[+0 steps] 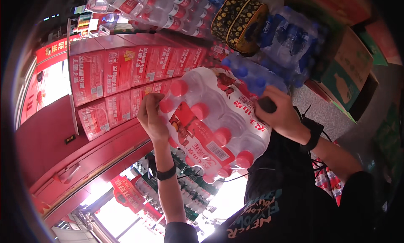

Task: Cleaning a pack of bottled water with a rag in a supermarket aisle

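Note:
A shrink-wrapped pack of bottled water [206, 116], with red caps and a red-and-white printed film, is held up tilted in front of my body. My left hand [153, 116] is closed on its left edge, the fingers bent against the wrap beside the caps. At the opposite side, my right hand [282, 114] grips the pack's right edge with curled fingers. A dark oval patch shows between that thumb and the fingers; I cannot make out what it is. Both wrists wear black bands.
Stacked red drink cartons [118, 70] stand at the left, with more red-capped bottle packs [176, 11] behind. Blue-capped water packs [290, 41] lie at the far right, near a black-and-yellow patterned bag [237, 22]. An open cardboard box [347, 74] sits on the right.

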Motion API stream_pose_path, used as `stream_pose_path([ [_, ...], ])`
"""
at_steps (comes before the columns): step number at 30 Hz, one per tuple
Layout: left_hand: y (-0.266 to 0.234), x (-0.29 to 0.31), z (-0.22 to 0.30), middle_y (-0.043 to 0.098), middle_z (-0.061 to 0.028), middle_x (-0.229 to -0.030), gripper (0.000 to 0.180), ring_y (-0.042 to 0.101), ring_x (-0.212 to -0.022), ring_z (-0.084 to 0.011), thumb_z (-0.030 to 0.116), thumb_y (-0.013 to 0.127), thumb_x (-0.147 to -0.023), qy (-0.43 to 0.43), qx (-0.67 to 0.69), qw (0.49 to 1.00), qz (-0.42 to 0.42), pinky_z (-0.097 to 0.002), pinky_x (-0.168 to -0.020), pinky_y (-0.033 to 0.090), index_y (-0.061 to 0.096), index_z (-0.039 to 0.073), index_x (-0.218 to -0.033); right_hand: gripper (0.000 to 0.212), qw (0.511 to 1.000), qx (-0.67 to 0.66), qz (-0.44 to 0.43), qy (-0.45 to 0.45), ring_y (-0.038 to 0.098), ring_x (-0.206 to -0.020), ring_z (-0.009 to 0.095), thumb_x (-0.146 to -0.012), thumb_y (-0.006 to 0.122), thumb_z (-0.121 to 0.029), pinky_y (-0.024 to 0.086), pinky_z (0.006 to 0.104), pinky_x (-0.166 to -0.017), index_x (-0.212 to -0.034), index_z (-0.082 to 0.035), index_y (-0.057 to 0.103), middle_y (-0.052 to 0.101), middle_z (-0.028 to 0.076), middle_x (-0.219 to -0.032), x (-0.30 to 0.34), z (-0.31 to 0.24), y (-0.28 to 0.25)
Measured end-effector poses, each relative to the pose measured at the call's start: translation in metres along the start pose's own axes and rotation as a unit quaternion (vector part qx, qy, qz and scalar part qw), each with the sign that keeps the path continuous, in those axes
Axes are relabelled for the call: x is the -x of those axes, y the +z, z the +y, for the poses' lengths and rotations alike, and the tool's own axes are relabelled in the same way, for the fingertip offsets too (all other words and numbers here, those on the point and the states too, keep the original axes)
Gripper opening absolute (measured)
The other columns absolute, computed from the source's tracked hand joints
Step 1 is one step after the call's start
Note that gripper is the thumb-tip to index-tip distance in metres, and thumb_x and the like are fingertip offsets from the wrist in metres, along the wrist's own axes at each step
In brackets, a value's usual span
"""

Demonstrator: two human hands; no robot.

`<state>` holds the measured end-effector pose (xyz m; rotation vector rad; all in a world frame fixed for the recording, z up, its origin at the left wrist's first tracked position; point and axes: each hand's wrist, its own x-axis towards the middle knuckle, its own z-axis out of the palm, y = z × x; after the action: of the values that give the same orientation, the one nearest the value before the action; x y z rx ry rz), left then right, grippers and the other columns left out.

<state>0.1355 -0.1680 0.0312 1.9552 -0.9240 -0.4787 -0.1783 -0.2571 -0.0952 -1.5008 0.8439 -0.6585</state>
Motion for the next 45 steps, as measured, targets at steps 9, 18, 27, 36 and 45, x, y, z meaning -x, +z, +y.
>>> stream_pose_path([
  [9,0.000,0.000,0.001,0.069,-0.0065,-0.089,0.040,0.063,-0.082,-0.0107,0.025,0.050,-0.112,0.009,-0.021,1.000,0.003,-0.0263,-0.077,0.048,0.068,-0.006,-0.095,0.023,0.995,0.060,0.034,-0.069,0.059,-0.084,0.035,-0.079,0.080,-0.011,0.049,0.0446,-0.073,-0.089,-0.001,0.062,0.057,0.014,-0.090,0.019,0.031,0.000],
  [18,-0.006,-0.001,-0.003,0.068,-0.0058,-0.089,0.039,0.063,-0.084,-0.0119,0.023,0.049,-0.110,0.018,-0.085,0.996,0.013,-0.0272,-0.078,0.049,0.070,-0.006,-0.096,0.028,0.964,-0.108,-0.041,-0.241,0.061,-0.089,0.033,-0.075,0.085,-0.012,0.051,0.0424,-0.080,-0.095,-0.005,0.066,0.060,0.013,-0.096,0.018,-0.046,-0.016],
  [27,0.001,0.001,0.001,0.064,-0.0043,-0.091,0.035,0.060,-0.083,-0.0101,0.017,0.048,-0.108,0.058,-0.145,0.988,0.018,-0.0236,-0.076,0.045,0.068,-0.007,-0.094,0.024,0.998,0.033,-0.002,-0.055,0.057,-0.091,0.033,-0.080,0.081,-0.011,0.048,0.0426,-0.080,-0.095,-0.001,0.064,0.054,0.014,-0.095,0.028,0.043,-0.011],
  [36,0.000,-0.001,-0.002,0.067,-0.0048,-0.090,0.037,0.061,-0.086,-0.0108,0.021,0.047,-0.109,0.054,-0.139,0.989,0.013,-0.0248,-0.078,0.046,0.069,-0.006,-0.094,0.035,0.930,-0.219,-0.099,-0.278,0.062,-0.108,0.029,-0.076,0.088,-0.011,0.049,0.0432,-0.097,-0.106,-0.009,0.070,0.065,0.008,-0.112,0.000,-0.032,-0.004],
  [45,0.010,0.004,0.010,0.068,-0.0076,-0.093,0.037,0.064,-0.088,-0.0134,0.021,0.049,-0.110,0.002,-0.039,0.999,0.034,-0.0281,-0.082,0.049,0.067,-0.007,-0.094,0.030,0.983,-0.161,-0.065,-0.058,0.059,-0.110,0.030,-0.079,0.084,-0.008,0.049,0.0390,-0.094,-0.105,-0.006,0.070,0.061,0.011,-0.114,0.002,0.000,0.002],
])
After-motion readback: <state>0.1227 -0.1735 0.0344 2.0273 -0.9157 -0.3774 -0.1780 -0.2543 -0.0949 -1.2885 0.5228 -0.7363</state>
